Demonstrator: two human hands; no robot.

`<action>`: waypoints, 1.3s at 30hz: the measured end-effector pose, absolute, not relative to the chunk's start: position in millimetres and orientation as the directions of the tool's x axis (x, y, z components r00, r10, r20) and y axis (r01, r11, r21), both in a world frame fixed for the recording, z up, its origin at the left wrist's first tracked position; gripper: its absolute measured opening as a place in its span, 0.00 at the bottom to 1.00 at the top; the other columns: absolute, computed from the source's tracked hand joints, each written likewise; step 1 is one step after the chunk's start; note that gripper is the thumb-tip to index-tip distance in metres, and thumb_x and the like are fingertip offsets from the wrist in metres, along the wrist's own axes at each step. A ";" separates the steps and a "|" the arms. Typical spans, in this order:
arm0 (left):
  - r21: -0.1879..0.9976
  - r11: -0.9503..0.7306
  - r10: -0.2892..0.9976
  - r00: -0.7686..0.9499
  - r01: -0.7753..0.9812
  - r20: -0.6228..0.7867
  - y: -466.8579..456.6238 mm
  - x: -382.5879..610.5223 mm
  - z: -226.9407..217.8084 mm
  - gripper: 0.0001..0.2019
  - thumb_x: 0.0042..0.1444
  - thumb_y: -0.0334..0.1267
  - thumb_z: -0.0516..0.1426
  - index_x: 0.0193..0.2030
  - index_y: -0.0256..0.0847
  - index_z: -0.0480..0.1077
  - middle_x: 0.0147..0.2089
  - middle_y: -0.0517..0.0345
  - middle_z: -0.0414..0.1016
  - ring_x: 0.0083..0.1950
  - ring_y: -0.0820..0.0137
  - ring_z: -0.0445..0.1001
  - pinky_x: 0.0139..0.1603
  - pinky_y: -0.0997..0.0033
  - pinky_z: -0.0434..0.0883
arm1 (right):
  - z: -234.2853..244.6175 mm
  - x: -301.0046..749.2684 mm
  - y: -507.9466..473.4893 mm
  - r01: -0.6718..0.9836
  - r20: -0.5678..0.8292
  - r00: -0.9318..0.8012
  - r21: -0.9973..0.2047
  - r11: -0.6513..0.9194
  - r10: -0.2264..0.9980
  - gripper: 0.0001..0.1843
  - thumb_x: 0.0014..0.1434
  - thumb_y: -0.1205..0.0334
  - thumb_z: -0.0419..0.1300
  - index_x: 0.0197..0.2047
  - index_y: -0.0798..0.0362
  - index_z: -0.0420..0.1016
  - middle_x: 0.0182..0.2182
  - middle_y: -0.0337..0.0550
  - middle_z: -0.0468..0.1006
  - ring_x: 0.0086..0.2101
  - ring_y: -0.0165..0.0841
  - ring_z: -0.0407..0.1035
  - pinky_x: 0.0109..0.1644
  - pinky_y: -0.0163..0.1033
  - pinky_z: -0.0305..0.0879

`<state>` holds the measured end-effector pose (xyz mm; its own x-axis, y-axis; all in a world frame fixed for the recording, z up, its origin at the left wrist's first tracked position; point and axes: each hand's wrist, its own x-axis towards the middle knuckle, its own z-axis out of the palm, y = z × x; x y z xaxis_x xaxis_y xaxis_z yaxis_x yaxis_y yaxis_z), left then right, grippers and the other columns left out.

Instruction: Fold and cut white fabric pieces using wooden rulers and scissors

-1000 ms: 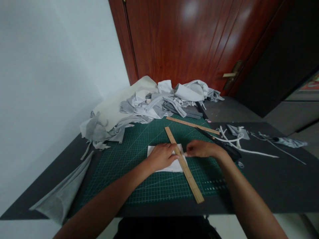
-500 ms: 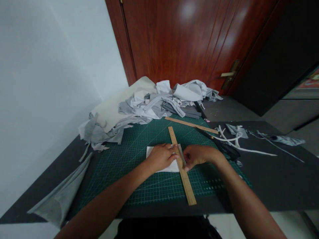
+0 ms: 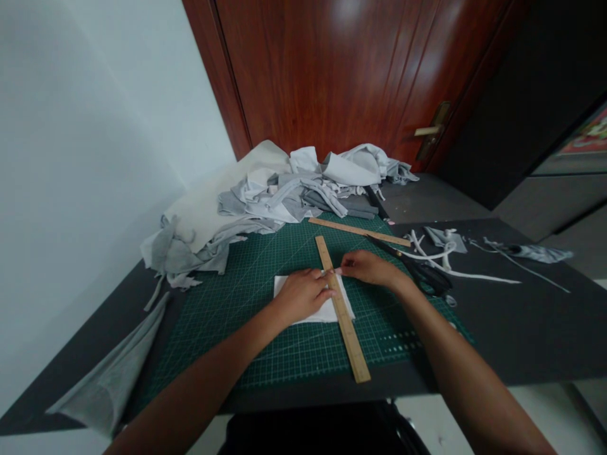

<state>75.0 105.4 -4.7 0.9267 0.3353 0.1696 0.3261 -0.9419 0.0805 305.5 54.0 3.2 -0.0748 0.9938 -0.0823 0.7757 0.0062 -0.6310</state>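
Observation:
A folded white cloth (image 3: 325,311) lies on the green cutting mat (image 3: 265,360), with a wooden ruler (image 3: 349,338) slanting across its right part. My left hand (image 3: 303,294) rests flat on the cloth, its fingertips and thumb pressing the ruler's left side. At the cloth's upper right corner, just right of the ruler, my right hand (image 3: 364,266) has thumb and forefinger pinched together on the cloth edge. A strip of cloth shows on the ruler's right side. What the fingertips cover is hidden.
Black scissors (image 3: 420,275) lie right of my right hand, beside white fabric strips (image 3: 474,274). Another wooden ruler (image 3: 358,231) crosses the mat farther back. A heap of grey and white fabric scraps (image 3: 284,196) stands at the back. A grey cloth piece (image 3: 114,373) hangs over the front left edge.
My right hand has moved away from me along the ruler, from the cloth's lower right side to its upper right corner. My left hand stays in place. The view has shifted slightly.

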 end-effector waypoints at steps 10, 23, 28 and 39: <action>0.157 -0.919 0.385 0.906 0.360 0.178 105.0 74.2 -5.0 0.16 0.69 0.49 0.54 0.57 0.44 0.66 0.51 0.53 0.72 0.49 0.61 0.75 0.50 0.61 0.72 | 10.7 300.4 50.6 0.762 -0.192 -0.070 -0.644 -0.072 0.979 0.18 0.48 0.48 0.71 0.33 0.54 0.78 0.26 0.36 0.74 0.28 0.31 0.66 0.30 0.35 0.56; 0.193 -0.930 0.351 0.911 0.313 0.217 109.7 74.4 -11.9 0.21 0.61 0.52 0.62 0.55 0.43 0.69 0.52 0.54 0.70 0.51 0.60 0.73 0.52 0.60 0.72 | 12.6 296.1 47.0 0.829 -0.223 -0.065 -0.555 -0.072 0.973 0.25 0.43 0.42 0.74 0.34 0.52 0.76 0.29 0.37 0.76 0.30 0.32 0.67 0.29 0.35 0.54; 0.214 -0.923 0.364 0.907 0.321 0.210 110.1 75.0 -11.2 0.20 0.62 0.53 0.62 0.55 0.45 0.69 0.51 0.54 0.70 0.51 0.60 0.73 0.52 0.59 0.72 | 14.0 295.3 46.5 0.835 -0.234 -0.048 -0.543 -0.089 0.971 0.25 0.43 0.42 0.74 0.35 0.52 0.77 0.30 0.38 0.76 0.30 0.33 0.68 0.29 0.35 0.54; 0.198 -0.927 0.359 0.909 0.319 0.213 109.5 75.4 -11.5 0.21 0.61 0.52 0.63 0.55 0.44 0.69 0.51 0.54 0.70 0.51 0.60 0.73 0.53 0.58 0.72 | 11.8 297.3 47.3 0.827 -0.224 -0.061 -0.557 -0.076 0.973 0.26 0.42 0.41 0.74 0.35 0.52 0.77 0.30 0.37 0.76 0.30 0.33 0.68 0.30 0.35 0.55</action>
